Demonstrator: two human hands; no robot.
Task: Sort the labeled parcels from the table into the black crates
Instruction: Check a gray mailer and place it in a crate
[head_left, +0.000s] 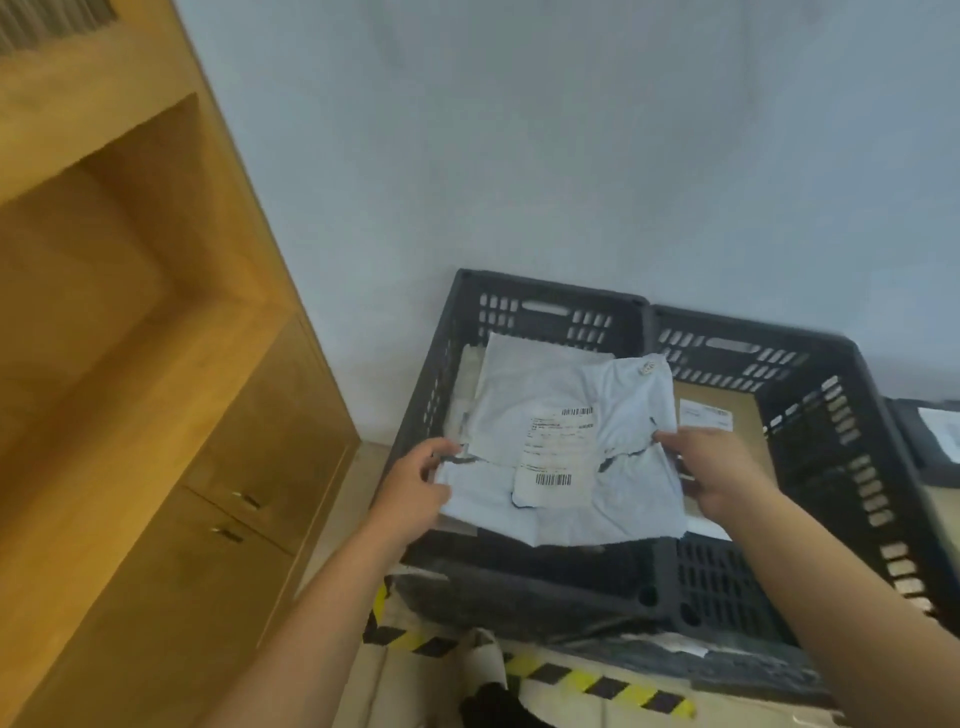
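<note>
Left hand and right hand each pinch a side edge of the white poly mailer, label up, over the left black crate above other mailers; best lower it flat, let both edges go together, clear of the right crate.

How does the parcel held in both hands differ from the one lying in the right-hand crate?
The held parcel is white, crumpled and soft. The brown parcel in the right crate is flat and stiff-looking, like cardboard. The held parcel is gripped at its edges by the left hand and right hand over the left crate. The brown parcel lies down inside its crate. Both carry a white printed label.
</note>
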